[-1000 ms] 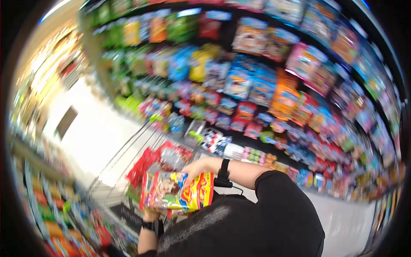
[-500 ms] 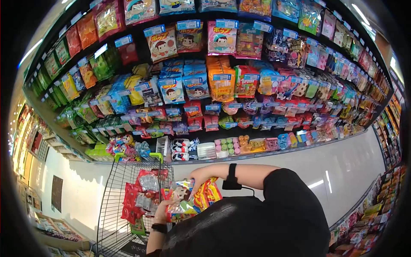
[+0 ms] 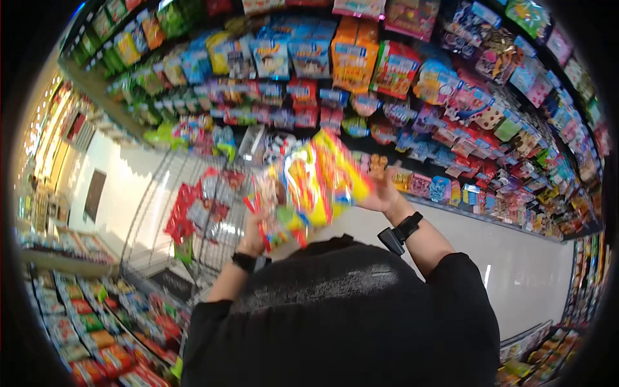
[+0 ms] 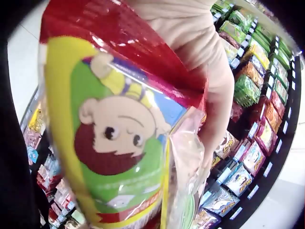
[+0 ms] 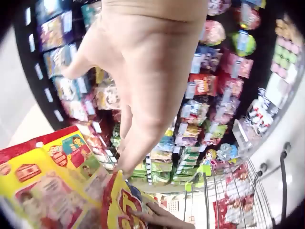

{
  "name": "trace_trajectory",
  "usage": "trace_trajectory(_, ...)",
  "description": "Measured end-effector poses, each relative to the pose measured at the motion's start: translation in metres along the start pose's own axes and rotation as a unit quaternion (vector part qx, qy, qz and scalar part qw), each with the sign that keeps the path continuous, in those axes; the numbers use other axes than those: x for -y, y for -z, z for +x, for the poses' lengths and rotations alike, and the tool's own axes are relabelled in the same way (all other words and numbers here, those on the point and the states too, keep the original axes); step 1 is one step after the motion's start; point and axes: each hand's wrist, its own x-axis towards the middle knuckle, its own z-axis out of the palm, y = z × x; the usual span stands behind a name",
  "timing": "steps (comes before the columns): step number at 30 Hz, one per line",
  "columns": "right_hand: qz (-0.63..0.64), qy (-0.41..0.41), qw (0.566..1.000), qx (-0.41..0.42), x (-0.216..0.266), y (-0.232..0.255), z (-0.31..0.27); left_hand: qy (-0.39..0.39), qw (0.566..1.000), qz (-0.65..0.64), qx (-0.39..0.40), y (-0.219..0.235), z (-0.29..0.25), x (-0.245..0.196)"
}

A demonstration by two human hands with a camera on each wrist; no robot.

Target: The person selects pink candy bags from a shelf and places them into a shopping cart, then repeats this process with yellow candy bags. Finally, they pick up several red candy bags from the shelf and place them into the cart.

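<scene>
A yellow and red candy bag (image 3: 313,184) is held up before the black shirt, tilted. My left hand (image 3: 253,232) grips its lower left end. In the left wrist view the left hand (image 4: 212,81) curls behind the bag (image 4: 119,126), which has a cartoon child printed on it. At the bag's right corner is my right hand (image 3: 385,193). The right wrist view shows the right hand (image 5: 143,81) with its thumb held apart and its fingers extended, tips touching or very near the bag's edge (image 5: 112,191).
A wire shopping cart (image 3: 138,226) stands to the left, holding red packages (image 3: 184,209). Shelves of hanging candy bags (image 3: 354,58) curve across the front and right. Another display of packets (image 3: 84,322) is at lower left. Pale floor (image 3: 516,264) shows at the right.
The bag has risen and turned, with more of its yellow and red side showing. My right hand has moved from the bag's upper face to its right corner. The left hand still grips it.
</scene>
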Motion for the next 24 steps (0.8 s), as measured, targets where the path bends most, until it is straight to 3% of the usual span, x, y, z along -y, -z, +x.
trace_trajectory(2,-0.129,0.046,0.985,0.104,0.001,0.010,-0.024,-0.030,0.997,-0.068,-0.014,-0.052,0.002,0.000)
trace_trajectory(3,-0.123,0.036,0.986,0.104,0.002,0.009,-0.032,-0.035,0.996,-0.074,-0.022,-0.056,0.012,0.006)
trace_trajectory(5,-0.208,0.070,0.969,-0.116,-0.002,0.001,-0.046,-0.063,0.991,-0.001,0.116,-0.062,0.029,0.019)
trace_trajectory(6,-0.163,0.102,0.966,-0.171,-0.001,0.002,-0.047,-0.061,0.992,0.000,0.114,-0.077,0.031,0.025)
trace_trajectory(7,-0.161,0.105,0.966,-0.172,0.002,0.001,-0.048,-0.065,0.991,0.036,0.107,-0.104,0.033,0.033)
trace_trajectory(9,-0.142,0.229,0.910,-0.314,0.010,-0.001,-0.052,-0.062,0.990,0.073,0.103,-0.148,0.034,0.048)
trace_trajectory(11,-0.112,0.281,0.895,-0.326,0.019,0.006,-0.068,-0.103,0.974,0.149,0.134,-0.175,0.034,0.062)
trace_trajectory(12,-0.111,0.291,0.888,-0.338,0.023,0.013,-0.078,-0.057,0.973,0.141,0.174,-0.175,0.035,0.063)
trace_trajectory(14,-0.100,0.296,0.878,-0.363,0.029,0.015,-0.099,0.079,0.963,-0.034,0.255,-0.154,0.045,0.064)
trace_trajectory(16,-0.120,0.296,0.872,-0.371,0.029,0.016,-0.111,0.182,0.925,-0.139,0.302,-0.159,0.046,0.050)
trace_trajectory(17,-0.148,0.294,0.868,-0.373,0.030,0.014,-0.114,0.185,0.925,-0.142,0.300,-0.157,0.051,0.047)
trace_trajectory(19,-0.152,0.283,0.867,-0.380,0.028,0.000,-0.108,0.138,0.955,0.095,0.244,-0.156,0.065,0.038)
trace_trajectory(20,-0.199,0.270,0.864,-0.375,0.027,-0.006,-0.102,0.145,0.955,0.196,0.167,-0.154,0.075,0.039)
trace_trajectory(21,-0.246,0.256,0.859,-0.368,0.026,-0.009,-0.095,0.143,0.956,0.194,0.165,-0.166,0.076,0.036)
trace_trajectory(23,-0.260,0.245,0.859,-0.367,0.023,-0.010,-0.082,0.155,0.908,0.343,0.183,-0.198,0.072,0.026)
trace_trajectory(24,-0.262,0.253,0.858,-0.363,0.023,-0.013,-0.074,0.150,0.930,0.293,0.162,-0.194,0.073,0.027)
